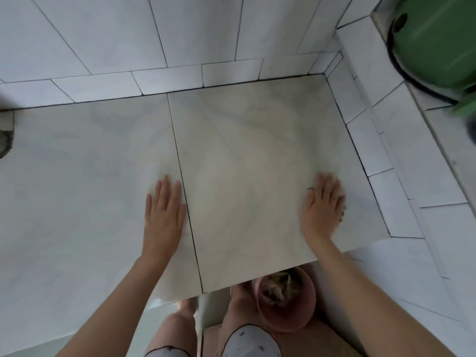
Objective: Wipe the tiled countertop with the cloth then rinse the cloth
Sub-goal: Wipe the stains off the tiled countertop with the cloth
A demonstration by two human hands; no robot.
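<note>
I look down on a home wash corner: marbled desk (pixel 244 150) against white wall tiles (pixel 116 34); green tub (pixel 438 42) beside; pink bucket (pixel 283 324) below.

A green tub (pixel 438 42) sits upper right; a pink bucket (pixel 283 323) of scraps stands below.

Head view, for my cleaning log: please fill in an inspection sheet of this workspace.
Surface: tiled countertop, pale, one dark grout line, no dirt seen.
Job's things: cloth not clearly seen; possibly under the blurred right hand.
Clutter: nothing seen.
Hands: left hand flat, fingers straight on the tile; right hand flat too.
Cables: nothing seen.
Surroundings: white wall tiles, green tub at right, pink bucket below the counter edge.
</note>
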